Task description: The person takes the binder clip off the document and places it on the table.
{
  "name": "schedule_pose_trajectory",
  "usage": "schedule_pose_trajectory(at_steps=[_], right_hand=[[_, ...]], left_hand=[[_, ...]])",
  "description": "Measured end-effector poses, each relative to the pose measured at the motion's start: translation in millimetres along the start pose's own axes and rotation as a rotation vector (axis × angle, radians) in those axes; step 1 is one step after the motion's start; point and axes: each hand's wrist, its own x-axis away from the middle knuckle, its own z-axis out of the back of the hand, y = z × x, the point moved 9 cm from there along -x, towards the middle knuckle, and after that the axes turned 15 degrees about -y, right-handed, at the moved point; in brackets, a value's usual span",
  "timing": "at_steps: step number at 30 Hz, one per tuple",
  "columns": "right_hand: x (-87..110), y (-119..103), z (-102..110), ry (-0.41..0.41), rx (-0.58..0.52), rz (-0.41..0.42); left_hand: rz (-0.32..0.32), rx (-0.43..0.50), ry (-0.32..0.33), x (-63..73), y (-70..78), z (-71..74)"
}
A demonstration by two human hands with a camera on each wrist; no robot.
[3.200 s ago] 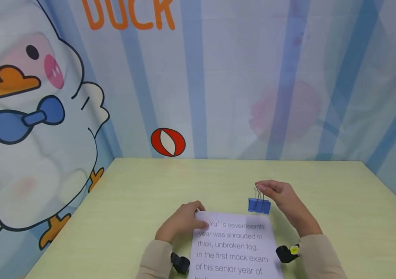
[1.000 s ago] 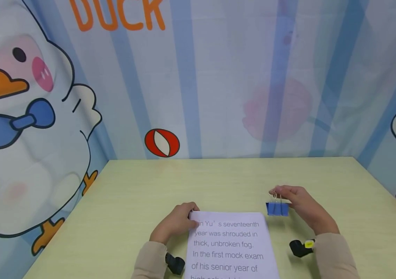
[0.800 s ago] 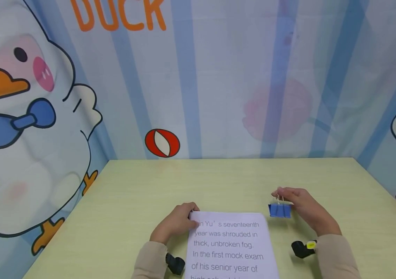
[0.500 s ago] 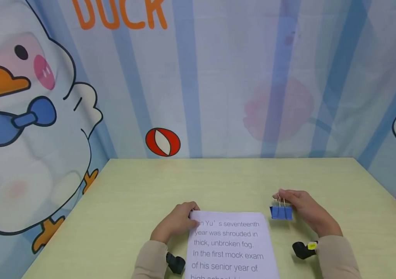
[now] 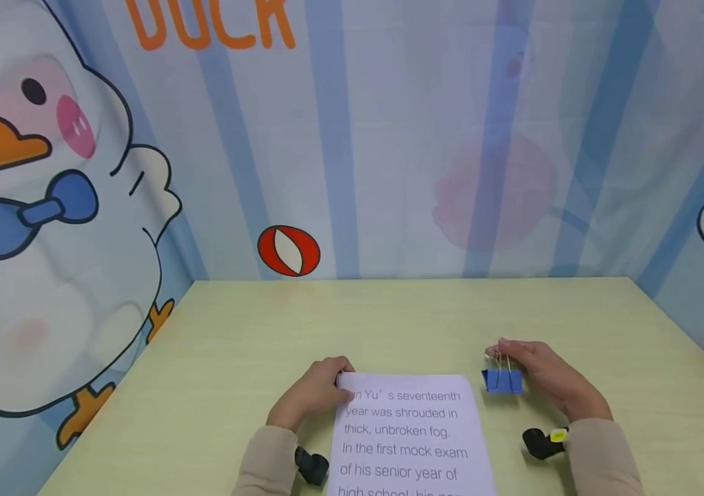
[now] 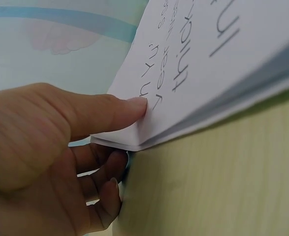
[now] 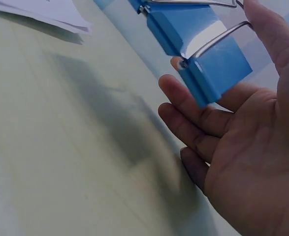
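A stack of white printed paper sheets [image 5: 404,434] lies on the table at the front, its lower part cut off in the head view. My left hand [image 5: 311,394] pinches the far left corner of the sheets [image 6: 183,59], the thumb on top and the other fingers beneath. A small dark edge shows by those fingers under the corner. To the right of the stack, my right hand [image 5: 553,375] holds a blue binder clip [image 5: 502,381] by its wire handles. In the right wrist view, the binder clip [image 7: 198,44] hangs above the table, casting a shadow there.
The pale wooden table [image 5: 265,324] reaches back to a blue striped cloth backdrop [image 5: 389,138] with duck pictures. Black wrist cameras are strapped on both wrists, the left camera [image 5: 311,466] close beside the paper and the right camera [image 5: 544,443] farther off it.
My right hand has carried the binder clip from just beyond the paper's far edge rightward and lower, beside the stack. My left hand keeps its grip on the corner. The head view has shifted slightly.
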Motion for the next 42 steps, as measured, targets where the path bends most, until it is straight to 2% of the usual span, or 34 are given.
schedule_pose_trajectory(at_steps=[8,17,21,31,42], right_hand=[[-1.0,0.7,0.3,0.0,0.022,0.047],[0.1,5.4,-0.2,-0.007,-0.047,0.049],[-0.4,5.7,-0.3,-0.009,-0.044,0.052],[0.7,7.5,0.1,-0.004,-0.004,0.025],[-1.8,8.8,-1.6,-0.01,0.044,-0.019]], left_hand=[[0.014,-0.007,0.002,-1.6,-2.0,-0.4],[0.027,0.009,-0.001,-0.5,-1.3,-0.6],[0.028,0.015,0.001,0.7,-0.8,-0.5],[0.013,0.003,-0.003,-0.3,1.5,-0.1],[0.022,0.005,-0.006,-1.5,-2.5,-0.5]])
